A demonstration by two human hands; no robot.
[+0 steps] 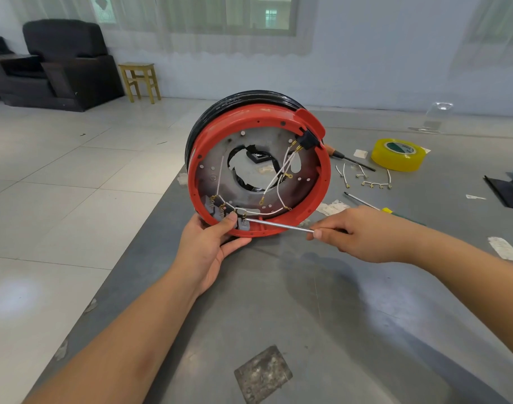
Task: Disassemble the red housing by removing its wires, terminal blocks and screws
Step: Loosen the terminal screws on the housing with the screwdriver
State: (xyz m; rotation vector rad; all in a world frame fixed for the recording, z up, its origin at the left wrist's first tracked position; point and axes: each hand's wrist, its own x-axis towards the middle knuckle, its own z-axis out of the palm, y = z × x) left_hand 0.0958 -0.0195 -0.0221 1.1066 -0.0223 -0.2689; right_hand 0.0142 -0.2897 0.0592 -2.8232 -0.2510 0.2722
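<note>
— Screwdriver (278,226) shaft lies almost level, running from the right hand (363,233) leftward to the terminal blocks (229,217) at the near-left of the red housing's (326,182) rim; is that the line the coming move depends on?

— So it seems; the tip meets a brass terminal just right of the left hand's thumb, and the long axis of the tool points left and slightly far; a turn would have to stay on that axis, or the tip may slip off the screw.

— And the fingers?

— Right fingers are curled round the shaft and handle, forefinger stretched along the metal; the left hand (211,243) cups the housing's near rim from below, thumb pressed on a grey block.

— Where does the housing stand?

— Tilted on edge on the bench (337,316), its open face toward the person; white wires (278,182) are strung inside; the left hand is nearer the blocks.
</note>
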